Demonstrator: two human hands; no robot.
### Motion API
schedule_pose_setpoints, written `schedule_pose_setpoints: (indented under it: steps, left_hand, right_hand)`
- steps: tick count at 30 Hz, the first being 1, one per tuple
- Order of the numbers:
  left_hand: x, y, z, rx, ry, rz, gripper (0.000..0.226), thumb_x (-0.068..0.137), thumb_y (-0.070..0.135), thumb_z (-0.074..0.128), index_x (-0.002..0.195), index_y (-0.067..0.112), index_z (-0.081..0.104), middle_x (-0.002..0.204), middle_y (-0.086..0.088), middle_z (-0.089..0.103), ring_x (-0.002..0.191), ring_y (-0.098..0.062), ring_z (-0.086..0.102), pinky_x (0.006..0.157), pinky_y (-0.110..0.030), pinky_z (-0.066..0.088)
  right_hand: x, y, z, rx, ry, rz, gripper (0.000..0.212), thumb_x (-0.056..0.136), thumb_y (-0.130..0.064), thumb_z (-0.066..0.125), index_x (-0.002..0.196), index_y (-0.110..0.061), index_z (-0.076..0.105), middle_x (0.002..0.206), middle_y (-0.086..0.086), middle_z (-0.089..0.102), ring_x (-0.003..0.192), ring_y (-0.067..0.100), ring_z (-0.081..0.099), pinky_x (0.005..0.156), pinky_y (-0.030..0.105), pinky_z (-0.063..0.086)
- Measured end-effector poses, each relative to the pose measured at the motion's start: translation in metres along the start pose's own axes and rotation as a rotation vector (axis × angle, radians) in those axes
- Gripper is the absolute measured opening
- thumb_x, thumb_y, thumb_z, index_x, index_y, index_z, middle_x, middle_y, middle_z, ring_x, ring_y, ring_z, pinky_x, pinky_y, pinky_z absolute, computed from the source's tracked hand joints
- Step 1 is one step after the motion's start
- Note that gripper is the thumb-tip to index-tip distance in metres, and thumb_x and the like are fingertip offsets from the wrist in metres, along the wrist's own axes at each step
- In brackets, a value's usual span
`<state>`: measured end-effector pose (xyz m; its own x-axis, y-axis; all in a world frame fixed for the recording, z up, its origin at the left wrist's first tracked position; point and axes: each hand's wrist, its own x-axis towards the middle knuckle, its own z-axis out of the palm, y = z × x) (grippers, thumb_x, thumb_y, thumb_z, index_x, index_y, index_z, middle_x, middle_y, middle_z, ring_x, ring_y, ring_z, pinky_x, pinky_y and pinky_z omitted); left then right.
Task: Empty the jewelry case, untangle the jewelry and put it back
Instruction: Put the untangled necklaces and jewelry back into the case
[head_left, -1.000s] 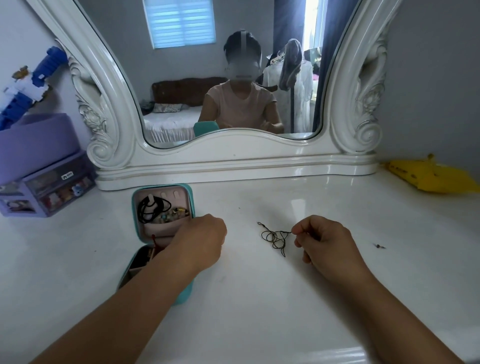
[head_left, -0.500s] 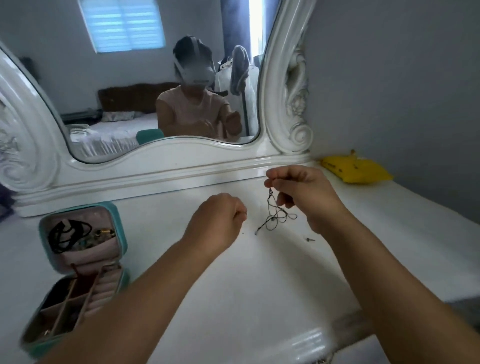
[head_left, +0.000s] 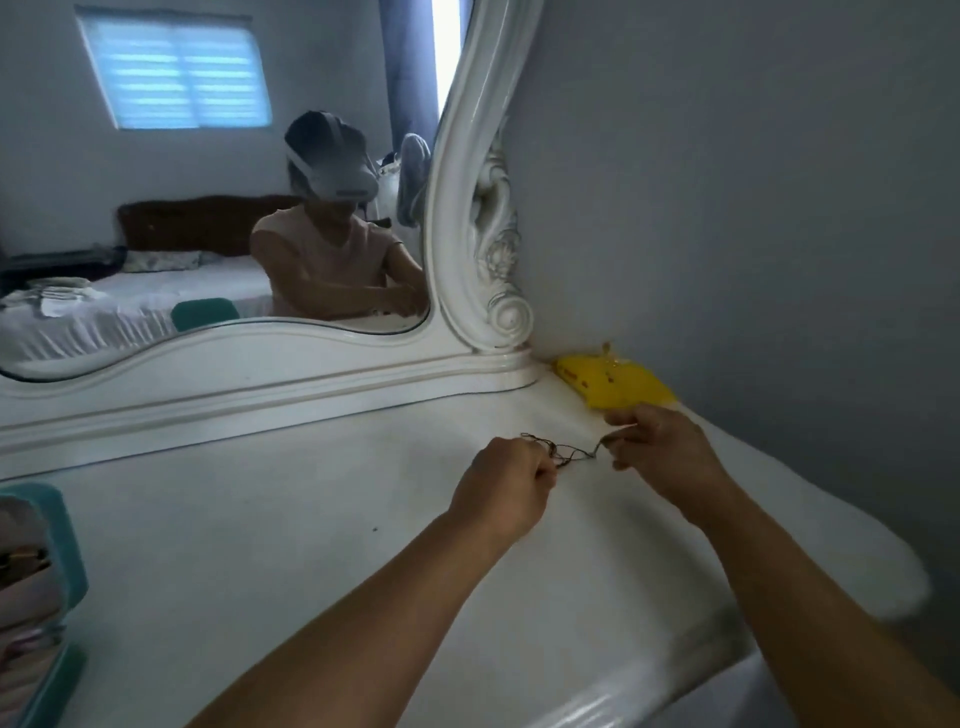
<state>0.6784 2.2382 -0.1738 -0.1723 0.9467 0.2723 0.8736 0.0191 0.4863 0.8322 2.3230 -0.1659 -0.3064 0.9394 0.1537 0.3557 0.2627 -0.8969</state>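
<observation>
A thin dark tangled necklace (head_left: 566, 453) stretches between my two hands just above the white dresser top (head_left: 291, 525). My left hand (head_left: 506, 488) pinches its left end with fingers closed. My right hand (head_left: 660, 449) pinches its right end, a little farther back. The teal jewelry case (head_left: 54, 551) stands open at the far left edge of the view, only partly visible, with a pink lining and some dark jewelry inside.
A large white carved mirror (head_left: 478, 228) stands along the back of the dresser and reflects a person. A yellow object (head_left: 615, 387) lies against the grey wall just behind my right hand. The dresser's front edge curves away at the lower right.
My left hand left the case and took hold of the necklace's other end. My right hand lifted the necklace off the dresser, and both hands now pull it apart. The view swung right.
</observation>
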Motion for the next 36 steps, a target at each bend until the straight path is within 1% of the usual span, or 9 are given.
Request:
schedule_pose_setpoints:
  steps: [3,6,7,13,15,18,21,31,36]
  left_hand:
    - [0.003,0.014,0.023,-0.005,-0.027,0.027,0.017,0.088,0.016,0.053,0.090,0.014,0.070,0.094,-0.007,0.071,0.089,-0.023,0.064,0.076,-0.027,0.048]
    - [0.005,0.031,0.037,0.008,-0.019,0.078,0.018,0.089,0.018,0.052,0.094,0.015,0.069,0.098,-0.007,0.071,0.094,-0.024,0.063,0.078,-0.027,0.047]
    - [0.006,0.036,0.041,0.022,-0.020,0.100,0.019,0.089,0.019,0.052,0.095,0.015,0.069,0.100,-0.007,0.070,0.095,-0.024,0.062,0.079,-0.027,0.046]
    - [0.005,0.051,0.056,0.102,-0.066,0.162,0.022,0.092,0.021,0.046,0.100,0.013,0.066,0.107,-0.009,0.057,0.102,-0.027,0.054,0.080,-0.031,0.042]
    - [0.005,0.051,0.057,0.095,-0.070,0.151,0.022,0.093,0.022,0.047,0.103,0.015,0.065,0.109,-0.008,0.056,0.104,-0.025,0.052,0.080,-0.030,0.041]
    - [0.005,0.051,0.058,0.081,-0.061,0.146,0.022,0.093,0.024,0.047,0.105,0.018,0.065,0.109,-0.006,0.055,0.105,-0.023,0.052,0.080,-0.029,0.041]
    - [0.005,0.050,0.059,0.069,-0.065,0.133,0.023,0.092,0.029,0.050,0.107,0.021,0.066,0.108,-0.006,0.055,0.105,-0.022,0.052,0.079,-0.028,0.042]
    - [0.002,0.042,0.052,0.015,-0.038,0.113,0.032,0.088,0.036,0.056,0.118,0.025,0.061,0.116,-0.002,0.054,0.109,-0.017,0.054,0.086,-0.025,0.043]
    - [-0.006,0.024,0.027,-0.039,0.018,0.092,0.026,0.089,0.027,0.056,0.115,0.025,0.064,0.107,-0.001,0.059,0.098,-0.016,0.058,0.080,-0.022,0.041]
  right_hand:
    - [-0.011,0.027,-0.013,-0.119,0.065,0.064,0.021,0.082,-0.001,0.059,0.101,-0.010,0.060,0.093,0.009,0.070,0.066,0.015,0.063,0.056,0.020,0.046]
    - [-0.020,0.040,-0.023,-0.218,0.130,0.028,0.015,0.080,-0.005,0.062,0.091,-0.015,0.062,0.092,0.005,0.071,0.078,0.015,0.065,0.073,0.029,0.053]
    - [-0.022,0.042,-0.025,-0.247,0.148,0.013,0.015,0.079,-0.007,0.063,0.090,-0.016,0.063,0.091,0.003,0.071,0.082,0.014,0.064,0.075,0.027,0.052]
    - [-0.033,0.051,-0.029,-0.370,0.216,-0.082,0.014,0.080,-0.005,0.062,0.090,-0.014,0.067,0.080,-0.003,0.064,0.072,0.005,0.056,0.059,0.004,0.037]
    - [-0.035,0.053,-0.028,-0.389,0.205,-0.083,0.013,0.080,-0.003,0.060,0.084,-0.012,0.068,0.077,-0.005,0.062,0.067,-0.001,0.053,0.056,0.003,0.038]
    - [-0.036,0.054,-0.027,-0.429,0.199,-0.079,0.013,0.078,-0.002,0.059,0.077,-0.011,0.069,0.077,-0.002,0.061,0.066,0.005,0.052,0.057,0.011,0.037]
    - [-0.036,0.054,-0.029,-0.451,0.197,-0.076,0.011,0.079,-0.005,0.061,0.083,-0.011,0.069,0.084,0.001,0.061,0.075,0.014,0.053,0.067,0.021,0.038]
    - [-0.042,0.052,-0.036,-0.472,0.196,-0.029,0.023,0.080,-0.015,0.068,0.102,-0.014,0.064,0.097,-0.001,0.053,0.082,0.011,0.048,0.074,0.020,0.034]
    - [-0.043,0.043,-0.032,-0.427,0.285,-0.106,0.023,0.080,-0.011,0.068,0.103,-0.014,0.065,0.106,0.004,0.059,0.082,0.013,0.049,0.076,0.023,0.035]
